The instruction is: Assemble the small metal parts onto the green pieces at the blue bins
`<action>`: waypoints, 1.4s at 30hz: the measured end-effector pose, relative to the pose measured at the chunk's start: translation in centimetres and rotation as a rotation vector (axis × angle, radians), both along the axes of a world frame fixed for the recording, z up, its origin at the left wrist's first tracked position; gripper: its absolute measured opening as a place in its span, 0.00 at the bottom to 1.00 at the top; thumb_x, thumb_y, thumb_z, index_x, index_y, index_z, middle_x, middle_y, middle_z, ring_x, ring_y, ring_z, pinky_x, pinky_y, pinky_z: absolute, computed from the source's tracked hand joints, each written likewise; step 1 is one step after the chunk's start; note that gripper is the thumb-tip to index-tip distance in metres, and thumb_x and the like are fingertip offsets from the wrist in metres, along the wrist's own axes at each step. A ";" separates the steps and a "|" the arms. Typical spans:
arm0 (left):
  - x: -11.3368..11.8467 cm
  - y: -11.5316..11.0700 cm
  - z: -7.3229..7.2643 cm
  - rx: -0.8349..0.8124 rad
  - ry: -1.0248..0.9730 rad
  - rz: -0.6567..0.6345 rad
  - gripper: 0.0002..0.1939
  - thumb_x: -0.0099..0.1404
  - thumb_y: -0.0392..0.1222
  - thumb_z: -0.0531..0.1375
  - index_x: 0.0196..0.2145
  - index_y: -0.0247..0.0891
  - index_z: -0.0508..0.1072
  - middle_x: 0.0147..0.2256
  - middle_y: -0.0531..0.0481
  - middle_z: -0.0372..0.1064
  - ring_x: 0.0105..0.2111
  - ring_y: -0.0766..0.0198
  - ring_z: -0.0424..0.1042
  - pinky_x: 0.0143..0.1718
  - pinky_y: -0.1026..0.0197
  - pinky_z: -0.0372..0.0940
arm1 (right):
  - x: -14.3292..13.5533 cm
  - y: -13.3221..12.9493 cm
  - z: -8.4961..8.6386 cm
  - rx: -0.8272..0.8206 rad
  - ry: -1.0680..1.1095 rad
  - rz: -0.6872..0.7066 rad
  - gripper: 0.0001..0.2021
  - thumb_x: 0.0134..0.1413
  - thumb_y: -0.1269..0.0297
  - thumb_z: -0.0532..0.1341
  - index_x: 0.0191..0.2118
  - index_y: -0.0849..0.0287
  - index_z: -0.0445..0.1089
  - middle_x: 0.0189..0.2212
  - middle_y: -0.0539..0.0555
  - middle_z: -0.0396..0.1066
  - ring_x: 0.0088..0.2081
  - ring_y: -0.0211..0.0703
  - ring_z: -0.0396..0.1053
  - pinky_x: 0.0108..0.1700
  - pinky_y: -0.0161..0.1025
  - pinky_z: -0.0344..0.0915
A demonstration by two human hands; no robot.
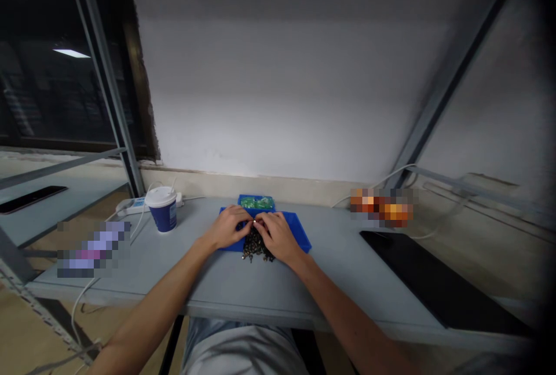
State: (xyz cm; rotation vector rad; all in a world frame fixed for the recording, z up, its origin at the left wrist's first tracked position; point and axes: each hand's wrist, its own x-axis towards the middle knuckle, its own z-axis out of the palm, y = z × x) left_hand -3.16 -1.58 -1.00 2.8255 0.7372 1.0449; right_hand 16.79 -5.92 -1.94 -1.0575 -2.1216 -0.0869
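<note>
My left hand (pixel 229 228) and my right hand (pixel 278 237) meet fingertip to fingertip over the work. Both are closed in a pinch, and a small shiny metal part (pixel 254 221) shows as a bright spot between them. Its exact kind is too small to make out. Just below lies a heap of small dark and brassy metal pieces (pixel 257 246), some scattered toward me on the table. Blue plastic trays (pixel 300 232) sit beneath and beside my hands, which partly cover them. Behind stands a smaller blue box (pixel 256 196) with green, shiny-wrapped contents (pixel 257 203).
On the grey table (pixel 243 294), a blue paper cup (pixel 164 216) with a white lid stands left, by a white power strip (pixel 132 206) and cables. A black flat panel (pixel 434 282) lies right. Blurred items sit at both sides. A phone (pixel 33 198) rests far left.
</note>
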 end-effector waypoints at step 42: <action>0.1 -0.1 0.1 0.003 -0.003 0.006 0.09 0.72 0.40 0.55 0.39 0.39 0.75 0.38 0.48 0.76 0.41 0.59 0.72 0.48 0.55 0.62 | 0.0 0.0 0.1 0.008 -0.031 0.022 0.11 0.72 0.65 0.50 0.41 0.57 0.68 0.37 0.54 0.75 0.39 0.46 0.70 0.47 0.44 0.59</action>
